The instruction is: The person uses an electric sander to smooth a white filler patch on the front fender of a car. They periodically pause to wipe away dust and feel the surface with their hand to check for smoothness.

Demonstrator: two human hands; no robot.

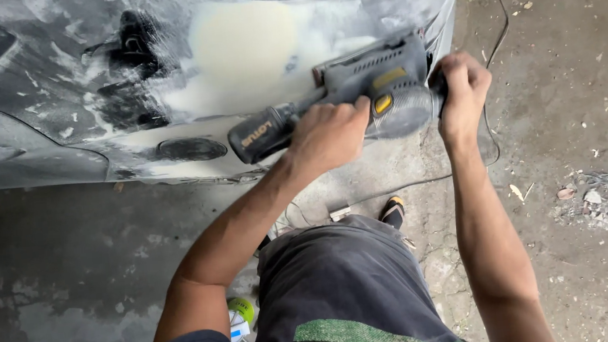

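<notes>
While both hands are gripping it, left hand on the handle and right hand closed around the front, the heavy-looking, rigid electric sander is pressing against the car panel.

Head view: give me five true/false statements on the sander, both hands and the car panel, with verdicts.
1. Both hands hold the grey electric sander with yellow button. True: the left hand wraps the handle and the right hand grips the front end.
2. The sander presses against the grey car body panel patched with pale filler. True.
3. The sander lies on the concrete floor. False: it is held up against the panel.
4. A black power cable runs across the floor. True.
5. The right hand is empty. False: it is closed on the sander.
</notes>
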